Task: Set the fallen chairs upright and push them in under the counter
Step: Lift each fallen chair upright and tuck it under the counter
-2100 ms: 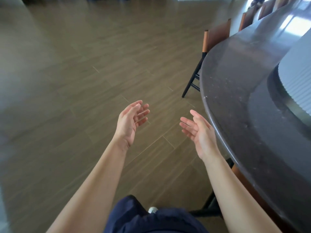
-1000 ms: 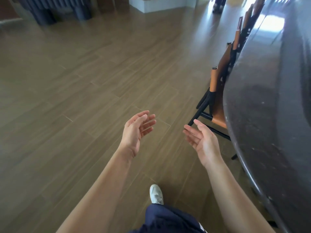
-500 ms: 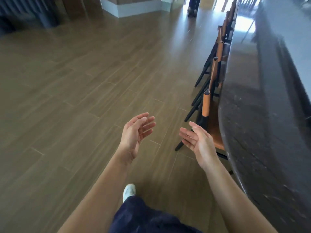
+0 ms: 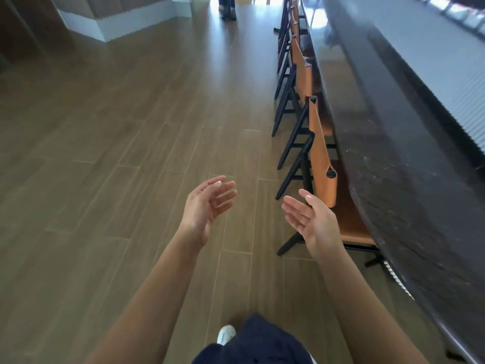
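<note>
Chairs [image 4: 319, 153] upright along counter [image 4: 393, 166], left hand [image 4: 207, 208] and right hand [image 4: 312, 222] raised, fingers [image 4: 223, 192] spread, white shoe [image 4: 226, 333] below

You see a long dark speckled counter [image 4: 393, 166], polished and glossy (stone, by its look); tan-backed chairs [image 4: 319, 153] of smooth leather on matt black frames; a brown wood-grain plank floor [image 4: 105, 153], faintly sheened.
</note>
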Demonstrator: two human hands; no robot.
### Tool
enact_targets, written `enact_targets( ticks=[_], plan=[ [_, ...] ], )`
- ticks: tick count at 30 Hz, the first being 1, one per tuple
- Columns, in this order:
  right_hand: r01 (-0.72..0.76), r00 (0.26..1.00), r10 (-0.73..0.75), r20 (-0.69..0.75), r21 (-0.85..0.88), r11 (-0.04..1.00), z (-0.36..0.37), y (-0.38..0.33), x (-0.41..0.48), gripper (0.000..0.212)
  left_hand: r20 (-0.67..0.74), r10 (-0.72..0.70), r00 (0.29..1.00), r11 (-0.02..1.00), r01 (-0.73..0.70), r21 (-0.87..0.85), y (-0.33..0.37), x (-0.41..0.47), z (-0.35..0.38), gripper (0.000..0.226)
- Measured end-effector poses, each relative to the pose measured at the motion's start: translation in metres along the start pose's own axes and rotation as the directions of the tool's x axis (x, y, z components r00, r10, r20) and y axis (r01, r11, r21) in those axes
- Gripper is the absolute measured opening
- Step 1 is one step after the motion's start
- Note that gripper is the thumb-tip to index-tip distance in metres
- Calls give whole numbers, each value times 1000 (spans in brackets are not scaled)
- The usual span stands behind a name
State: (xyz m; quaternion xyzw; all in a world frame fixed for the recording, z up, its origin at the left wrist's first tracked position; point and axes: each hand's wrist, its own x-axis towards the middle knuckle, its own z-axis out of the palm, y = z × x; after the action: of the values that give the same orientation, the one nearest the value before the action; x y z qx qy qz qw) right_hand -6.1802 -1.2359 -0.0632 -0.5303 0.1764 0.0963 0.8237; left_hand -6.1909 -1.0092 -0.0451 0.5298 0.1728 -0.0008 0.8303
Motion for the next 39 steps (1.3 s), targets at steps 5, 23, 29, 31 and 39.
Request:
enact_targets(
  ticks=[5,23,29,31,39],
  plan=[
    [29,995,-20,-102,81,996,19,-5,36,35,117,-73,990,995,64,82,5,60,6,26],
    [82,967,-39,-252,161,984,47,-69,227,43,244,-199,949,962,142,233,45,278,101,27],
    [87,942,-12,-336,210,974,38,-75,255,38,300,-270,915,944,190,268,38,323,134,25],
    [105,921,-4,-390,237,966,35,-77,264,42,339,-301,891,933,202,297,34,339,146,25],
    [209,799,27,-601,320,924,41,-81,295,36,466,-450,762,875,273,399,31,410,188,25]
  ],
)
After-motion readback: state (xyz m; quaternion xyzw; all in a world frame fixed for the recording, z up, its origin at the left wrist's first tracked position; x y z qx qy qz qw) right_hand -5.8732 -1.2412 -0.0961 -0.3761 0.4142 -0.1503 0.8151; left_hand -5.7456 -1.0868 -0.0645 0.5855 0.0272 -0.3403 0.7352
